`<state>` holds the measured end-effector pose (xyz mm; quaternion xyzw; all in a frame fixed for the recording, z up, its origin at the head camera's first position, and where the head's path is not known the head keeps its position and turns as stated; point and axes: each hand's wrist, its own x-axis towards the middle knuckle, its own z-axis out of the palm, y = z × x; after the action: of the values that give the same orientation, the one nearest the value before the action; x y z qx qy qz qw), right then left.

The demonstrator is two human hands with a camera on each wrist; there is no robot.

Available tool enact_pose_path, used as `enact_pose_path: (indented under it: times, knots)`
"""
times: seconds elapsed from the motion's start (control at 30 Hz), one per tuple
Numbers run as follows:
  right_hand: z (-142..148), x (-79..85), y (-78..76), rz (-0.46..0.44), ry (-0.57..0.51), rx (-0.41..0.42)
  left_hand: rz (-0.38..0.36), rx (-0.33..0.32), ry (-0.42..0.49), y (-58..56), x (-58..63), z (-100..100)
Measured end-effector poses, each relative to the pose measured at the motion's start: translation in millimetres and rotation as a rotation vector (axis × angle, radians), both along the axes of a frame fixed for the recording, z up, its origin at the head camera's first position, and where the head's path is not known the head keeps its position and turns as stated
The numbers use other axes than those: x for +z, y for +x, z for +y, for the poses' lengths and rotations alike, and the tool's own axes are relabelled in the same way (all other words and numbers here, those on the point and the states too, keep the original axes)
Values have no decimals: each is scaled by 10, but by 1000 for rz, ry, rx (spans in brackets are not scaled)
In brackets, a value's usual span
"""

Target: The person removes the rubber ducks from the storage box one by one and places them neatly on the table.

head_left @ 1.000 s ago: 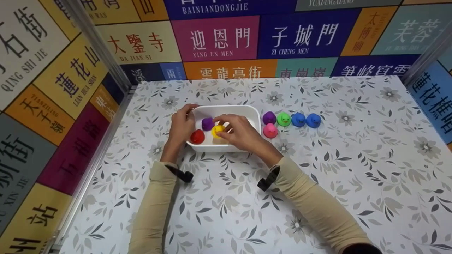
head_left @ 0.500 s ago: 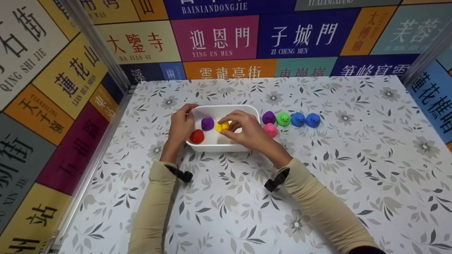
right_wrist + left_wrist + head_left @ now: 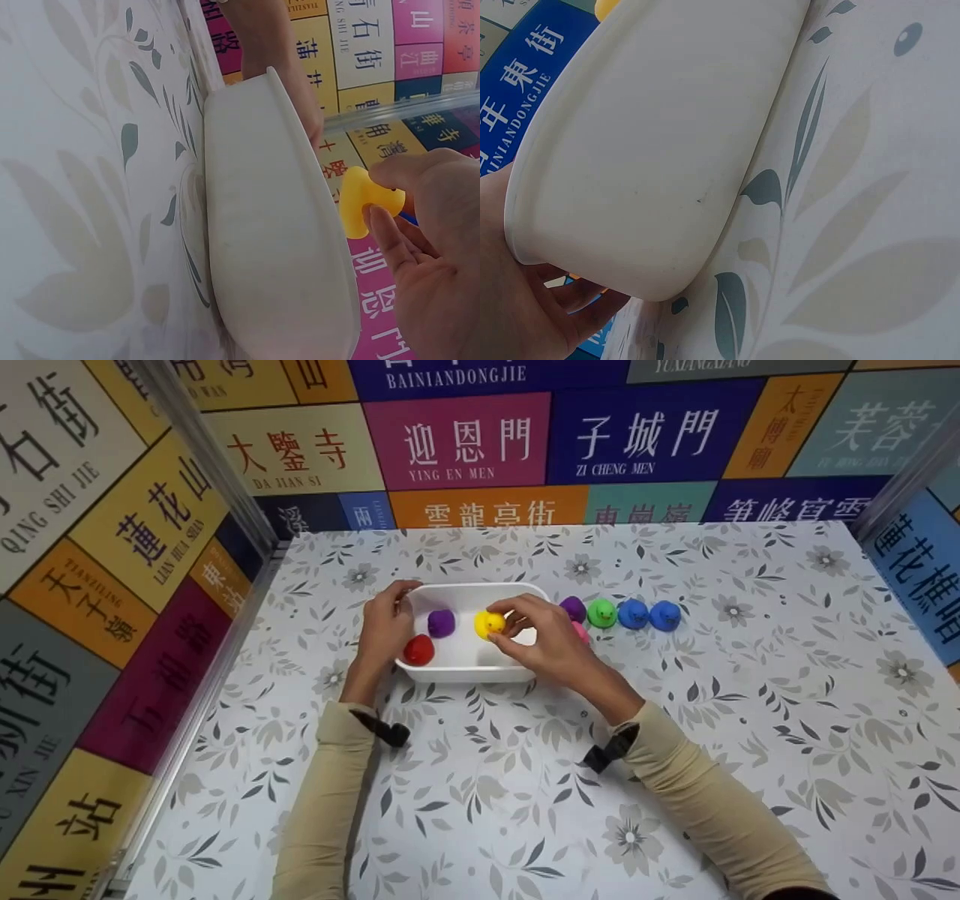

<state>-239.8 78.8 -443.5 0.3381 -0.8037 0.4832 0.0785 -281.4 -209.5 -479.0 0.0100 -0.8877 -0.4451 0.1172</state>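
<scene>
The left forearm (image 3: 322,802) reaches forward from the near side of the white bin (image 3: 472,676), steep and nearly straight. The left wrist (image 3: 363,686) lies just outside the bin's near left corner, and the left hand (image 3: 384,622) grips the bin's left end, with fingers bent against the outer wall. The right forearm (image 3: 724,795) slants inward from the bin's near right, more oblique than its counterpart. The right hand (image 3: 553,637) is raised above the bin's rim at the right end, thumb opposing the fingertips in a pinch on a yellow duck (image 3: 486,624).
</scene>
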Motion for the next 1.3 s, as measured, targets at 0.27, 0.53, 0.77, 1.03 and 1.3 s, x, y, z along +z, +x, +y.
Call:
enact_pose_path:
  times: [0.27, 0.53, 0.77, 1.03, 1.3]
  knots:
    - [199, -19, 33, 84, 15, -7, 3, 7, 1, 0, 1, 7]
    - [396, -45, 76, 92, 38, -31, 2, 1, 13, 6, -6, 5]
    - [563, -44, 81, 83, 59, -70, -6, 5, 13, 5, -1, 6]
    - [710, -41, 27, 46, 30, -119, 10, 0, -1, 4, -5, -24]
    - [935, -70, -13, 51, 56, -179, 27, -10, 1, -5, -8, -19]
